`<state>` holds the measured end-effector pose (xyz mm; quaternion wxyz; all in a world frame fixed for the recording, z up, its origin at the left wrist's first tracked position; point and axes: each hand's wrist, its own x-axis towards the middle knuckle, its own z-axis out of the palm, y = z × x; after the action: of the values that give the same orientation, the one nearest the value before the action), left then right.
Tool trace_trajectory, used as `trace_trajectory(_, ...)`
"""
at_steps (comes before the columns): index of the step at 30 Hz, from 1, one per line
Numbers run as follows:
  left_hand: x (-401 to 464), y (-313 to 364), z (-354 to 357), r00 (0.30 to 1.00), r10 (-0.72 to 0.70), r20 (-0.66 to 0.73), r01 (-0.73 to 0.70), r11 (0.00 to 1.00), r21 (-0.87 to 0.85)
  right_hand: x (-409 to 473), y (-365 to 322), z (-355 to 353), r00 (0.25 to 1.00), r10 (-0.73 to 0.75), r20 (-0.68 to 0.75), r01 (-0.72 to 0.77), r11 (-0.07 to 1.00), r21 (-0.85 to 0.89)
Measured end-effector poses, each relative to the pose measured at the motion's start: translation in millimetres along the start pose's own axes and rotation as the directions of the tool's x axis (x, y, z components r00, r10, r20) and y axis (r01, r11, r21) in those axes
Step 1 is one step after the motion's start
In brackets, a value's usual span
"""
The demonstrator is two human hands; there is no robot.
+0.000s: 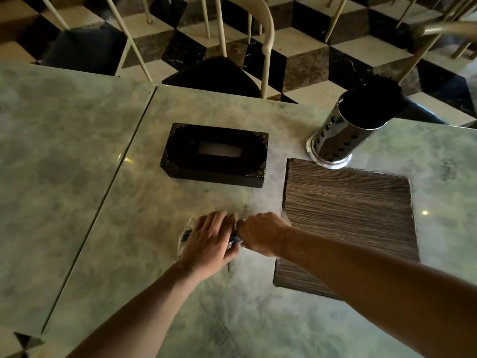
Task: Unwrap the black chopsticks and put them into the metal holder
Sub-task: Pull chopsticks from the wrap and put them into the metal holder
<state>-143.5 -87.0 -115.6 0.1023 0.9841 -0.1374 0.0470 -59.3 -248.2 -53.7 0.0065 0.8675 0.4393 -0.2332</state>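
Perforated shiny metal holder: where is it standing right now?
In the head view, the perforated shiny metal holder stands upright at the table's far right, touching the far corner of the brown wood-grain mat, right of the dark rectangular tissue box.

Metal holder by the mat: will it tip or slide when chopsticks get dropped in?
The metal holder looks tall and narrow, so a sideways knock could tip it. Its flared base probably steadies it. On the glossy table it may slide if pushed.

bare table (211, 200) between tissue box (215, 156) and hands
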Motion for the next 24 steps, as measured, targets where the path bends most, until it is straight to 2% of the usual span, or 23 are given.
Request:
trace_trajectory(6, -14, -9, 12, 0.991, -0.054, 0.122, 0.055, 0.999, -0.001, -20, 37, 3, 0.995, 0.082, 0.057, -0.085, 0.995, 0.046)
trace_trajectory(12, -16, -10, 17, 0.980, -0.052, 0.193, 0.044, 0.998, 0.047, -48, 82, 3, 0.985, 0.108, 0.132, -0.102, 0.994, -0.049)
trace_trajectory(16, -15, -8, 13, 0.969, -0.063, 0.238, 0.041, 0.994, 0.097, -42, 63, -2, 0.996, 0.040, 0.075, -0.033, 0.995, -0.094)
trace_trajectory(19, -13, -7, 11, 0.967, -0.065, 0.248, 0.041, 0.994, 0.101, -24, 37, -3, 0.996, 0.056, 0.064, -0.049, 0.993, -0.104)
trace_trajectory(24, -14, -8, 13, 0.962, -0.071, 0.264, 0.045, 0.993, 0.106, -22, 25, -9, 0.977, 0.123, 0.173, -0.104, 0.988, -0.114)
